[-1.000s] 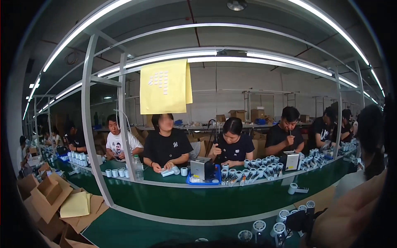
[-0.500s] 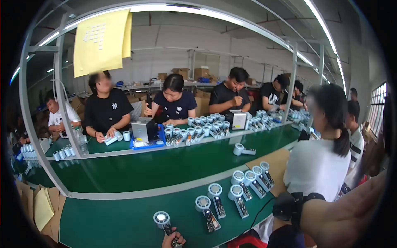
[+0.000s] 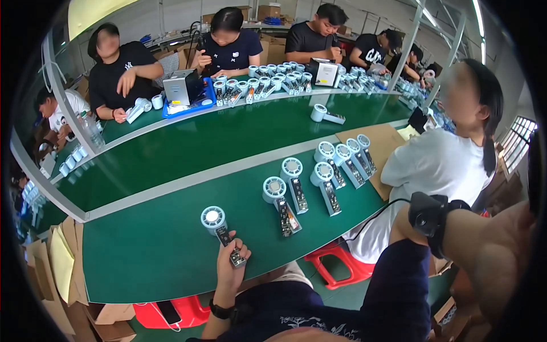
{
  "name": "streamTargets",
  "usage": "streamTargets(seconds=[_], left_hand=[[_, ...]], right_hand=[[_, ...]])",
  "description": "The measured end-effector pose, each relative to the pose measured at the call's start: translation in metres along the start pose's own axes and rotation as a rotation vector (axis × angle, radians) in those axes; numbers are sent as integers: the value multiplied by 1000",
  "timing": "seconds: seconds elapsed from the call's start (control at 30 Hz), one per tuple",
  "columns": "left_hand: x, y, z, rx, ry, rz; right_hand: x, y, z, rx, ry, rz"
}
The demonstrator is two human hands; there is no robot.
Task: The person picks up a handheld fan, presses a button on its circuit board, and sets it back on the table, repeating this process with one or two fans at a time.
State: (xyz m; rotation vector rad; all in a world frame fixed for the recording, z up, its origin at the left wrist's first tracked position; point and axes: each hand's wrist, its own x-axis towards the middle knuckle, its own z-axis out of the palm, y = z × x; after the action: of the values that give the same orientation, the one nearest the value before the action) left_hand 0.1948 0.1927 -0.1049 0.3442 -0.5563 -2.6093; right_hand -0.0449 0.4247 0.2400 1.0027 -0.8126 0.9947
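Left grip (image 3: 232, 257) was closed round the handle of a pale-blue round-headed unit (image 3: 213, 218), fingers curled over the exposed circuit bd, head pointing up & away from me. Unit was over the front part of the green tabletop (image 3: 154, 245), left of the others; couldn't tell if it touched the surface. R grip (image 3: 498, 239) was up at far R, v. close to the cam & partly cut off, so couldn't tell if open or closed; black wrist device (image 3: 430, 219) sat on that arm w/ a dark cable nearby. To the R of my unit lay seven similar units (image 3: 274, 187), heads away from me, handles toward me, circuit bds showing; nearest two stood a bit apart from the rest, farthest ones close to a cardboard sheet (image 3: 389, 139). Co-worker in white top (image 3: 436, 165) sat just past that, on my R. Across the tabletop's metal edge strip, one more unit (image 3: 327, 114) lay on its side on the green belt (image 3: 228, 137). Opp. side: blue tray (image 3: 166, 113) w/ a silver box (image 3: 183, 89), plus lots more units (image 3: 250, 91) in rows, co-workers behind.
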Motion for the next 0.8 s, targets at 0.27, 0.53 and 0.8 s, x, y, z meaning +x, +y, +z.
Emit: streamTargets(seconds=[0.27, 0.53, 0.8], left_hand=[[-11, 9, 24, 294, 120, 53], [-11, 31, 0, 246, 79, -70], [-5, 28, 1, 249, 37, -103]], right_hand=[[-19, -20, 9, -45, -195, 154], [-259, 153, 88, -243, -1690, 857], [-442, 244, 42, -470, -1550, 717]])
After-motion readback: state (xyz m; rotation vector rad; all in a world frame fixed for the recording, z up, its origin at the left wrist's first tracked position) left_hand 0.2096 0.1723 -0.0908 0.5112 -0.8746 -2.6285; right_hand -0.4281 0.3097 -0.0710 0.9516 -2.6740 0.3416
